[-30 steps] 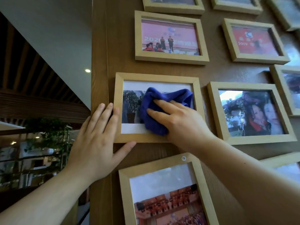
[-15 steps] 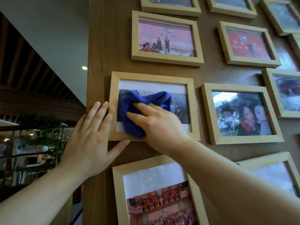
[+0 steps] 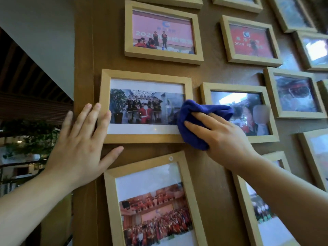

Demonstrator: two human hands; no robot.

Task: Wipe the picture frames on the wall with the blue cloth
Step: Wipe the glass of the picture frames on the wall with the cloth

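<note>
Your right hand [image 3: 225, 137] presses the blue cloth [image 3: 197, 121] against the wall [image 3: 209, 75], fingers spread flat over it, grip clamped on the bunched cloth. Cloth sits across the right edge of the middle frame [image 3: 145, 75] and reaches over the gap onto the left part of the next frame [image 3: 266, 139]. Its lower end hangs just below the middle frame's bottom rail.

Your left hand [image 3: 79, 144] is flat on the wall, grip apart, holding nothing. 2 fingertips [image 3: 106, 115] overlap the middle frame's left rail, thumb splayed under its bottom-left corner, just above the lower frame [image 3: 147, 163].

Middle frame's photo is mostly uncovered: group of people, plant at left. Upper frame [image 3: 163, 57] with the pink photo is directly above it, clear of both hands. More light wood frames fill the wall to the right, some with glare on the glass. Left of the wall: ceiling and plants beyond.
</note>
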